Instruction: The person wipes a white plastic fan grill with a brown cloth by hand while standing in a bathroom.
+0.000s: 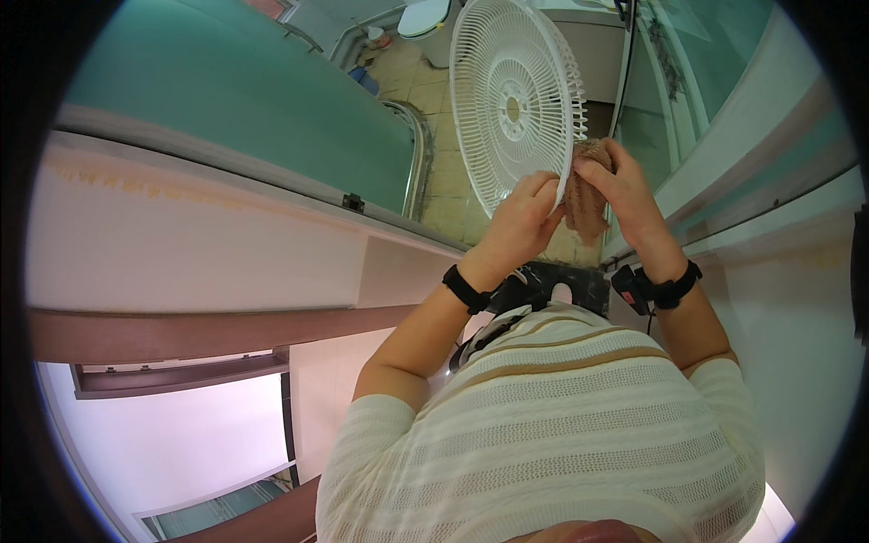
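A white plastic fan grille (pixel 485 102), round with a hole at its hub, stands tilted on edge in front of me. My left hand (pixel 526 214) grips its lower right rim, fingers curled around the edge. A brown cloth (pixel 587 203) hangs from my right hand (pixel 621 183), thumb on top, pressed to the outer side of the same rim. Part of the cloth lies behind the rim, and the right fingertips are hidden by it.
Ahead is a tiled bathroom floor (pixel 445 159) with a white toilet (pixel 428 27) at the back. A green glass panel (pixel 258 115) borders the left, with more green glass (pixel 641 136) close on the right. A dark threshold (pixel 584 288) lies below my hands.
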Demonstrator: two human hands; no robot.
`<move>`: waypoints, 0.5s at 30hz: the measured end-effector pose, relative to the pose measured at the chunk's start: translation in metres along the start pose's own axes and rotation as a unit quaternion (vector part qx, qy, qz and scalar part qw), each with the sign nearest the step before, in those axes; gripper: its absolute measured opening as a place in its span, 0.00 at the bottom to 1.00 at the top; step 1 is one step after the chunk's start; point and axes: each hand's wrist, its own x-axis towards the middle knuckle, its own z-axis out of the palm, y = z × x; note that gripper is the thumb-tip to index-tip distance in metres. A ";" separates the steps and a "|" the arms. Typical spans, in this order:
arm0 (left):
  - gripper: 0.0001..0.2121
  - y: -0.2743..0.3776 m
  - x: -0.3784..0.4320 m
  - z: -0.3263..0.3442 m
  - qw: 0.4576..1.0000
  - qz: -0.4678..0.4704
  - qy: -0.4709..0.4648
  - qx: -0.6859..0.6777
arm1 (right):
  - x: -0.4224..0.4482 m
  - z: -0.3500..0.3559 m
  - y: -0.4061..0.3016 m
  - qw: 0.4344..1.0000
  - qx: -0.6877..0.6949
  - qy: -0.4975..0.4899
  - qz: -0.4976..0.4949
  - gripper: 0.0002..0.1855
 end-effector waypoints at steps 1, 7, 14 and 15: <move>0.14 0.001 0.000 -0.001 1.000 0.000 -0.001 -0.002 | 0.000 -0.002 -0.002 1.000 0.000 0.001 0.001 0.14; 0.13 0.011 -0.004 0.001 0.999 -0.015 -0.022 -0.018 | 0.000 -0.001 0.001 0.994 0.099 0.010 0.036 0.11; 0.14 0.016 -0.002 -0.007 1.000 0.010 -0.008 -0.002 | -0.002 -0.008 0.017 0.983 0.185 0.003 0.013 0.07; 0.15 0.019 0.000 -0.012 0.999 0.036 0.011 0.000 | -0.001 -0.005 0.015 0.975 0.223 -0.005 -0.006 0.08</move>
